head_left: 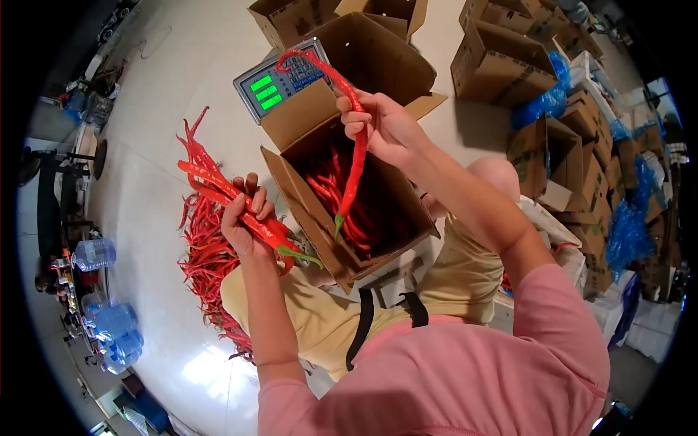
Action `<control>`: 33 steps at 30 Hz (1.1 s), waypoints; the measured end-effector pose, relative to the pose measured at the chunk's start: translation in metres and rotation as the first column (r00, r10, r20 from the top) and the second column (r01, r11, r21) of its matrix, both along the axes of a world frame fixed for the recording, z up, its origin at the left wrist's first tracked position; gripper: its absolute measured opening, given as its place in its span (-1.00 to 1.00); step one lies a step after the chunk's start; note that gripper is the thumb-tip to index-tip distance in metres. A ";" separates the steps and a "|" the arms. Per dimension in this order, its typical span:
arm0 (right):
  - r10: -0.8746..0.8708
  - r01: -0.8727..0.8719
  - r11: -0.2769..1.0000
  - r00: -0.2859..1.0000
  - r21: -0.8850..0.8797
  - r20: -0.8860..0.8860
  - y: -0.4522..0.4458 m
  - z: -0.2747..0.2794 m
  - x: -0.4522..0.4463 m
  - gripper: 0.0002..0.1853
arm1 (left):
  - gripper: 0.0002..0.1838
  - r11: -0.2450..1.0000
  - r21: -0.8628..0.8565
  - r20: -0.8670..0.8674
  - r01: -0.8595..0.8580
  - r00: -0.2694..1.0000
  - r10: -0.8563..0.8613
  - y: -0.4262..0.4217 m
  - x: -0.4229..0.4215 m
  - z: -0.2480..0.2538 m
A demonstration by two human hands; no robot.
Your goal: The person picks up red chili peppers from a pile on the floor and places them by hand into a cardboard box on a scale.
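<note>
My left hand [247,214] is closed around a bunch of long red chili peppers [211,176], their green stems pointing down and to the right. Between the fingers of my right hand [379,125] is a single long red chili pepper [354,178], curled at its upper end, with its green stem hanging low. That pepper passes in front of an open cardboard box [302,211], which has more red chilies [331,178] inside. Beyond the left hand, a large heap of red chilies [211,251] lies on the floor, partly hidden by my arm and leg.
A scale display [273,86] with green lit numbers stands behind the box. More open cardboard boxes [498,69] are at the back and right, near blue plastic bags [631,229]. Large blue water bottles [113,323] stand at the far left.
</note>
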State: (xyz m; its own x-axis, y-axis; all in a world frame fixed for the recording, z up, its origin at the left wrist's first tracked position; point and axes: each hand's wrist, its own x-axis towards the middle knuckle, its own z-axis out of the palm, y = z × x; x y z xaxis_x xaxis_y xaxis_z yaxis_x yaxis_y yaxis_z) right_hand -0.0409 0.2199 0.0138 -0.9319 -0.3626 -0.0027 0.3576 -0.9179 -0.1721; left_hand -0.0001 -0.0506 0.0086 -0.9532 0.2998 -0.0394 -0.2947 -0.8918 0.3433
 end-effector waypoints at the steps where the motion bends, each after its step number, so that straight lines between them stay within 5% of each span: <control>1: -0.017 0.016 0.999 0.999 0.032 0.034 0.000 0.001 0.002 -0.80 | -0.72 1.000 0.002 -0.001 -0.013 1.000 0.013 0.001 0.000 0.000; 18: -0.093 0.142 0.946 0.980 0.293 -0.176 -0.003 -0.026 -0.012 -0.72 | -0.81 0.999 0.039 -0.011 -0.001 1.000 0.002 -0.004 -0.004 -0.002; 28: -0.072 0.254 0.717 0.953 0.649 -0.294 -0.014 -0.012 0.005 -0.68 | -0.80 0.999 0.034 -0.010 0.004 1.000 -0.004 -0.008 -0.007 -0.007; 33: -0.045 0.096 0.717 0.995 0.690 -0.093 -0.020 -0.032 0.018 -0.71 | -0.81 0.999 -0.023 -0.018 -0.029 0.999 0.028 -0.011 -0.008 -0.011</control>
State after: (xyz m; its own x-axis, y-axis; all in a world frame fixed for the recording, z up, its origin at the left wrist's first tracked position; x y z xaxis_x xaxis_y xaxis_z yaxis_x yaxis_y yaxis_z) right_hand -0.0225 0.1997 -0.0184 -0.9621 -0.2165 -0.1659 0.2611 -0.5547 -0.7900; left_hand -0.0085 -0.0618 -0.0027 -0.9619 0.2719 -0.0293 -0.2632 -0.8914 0.3690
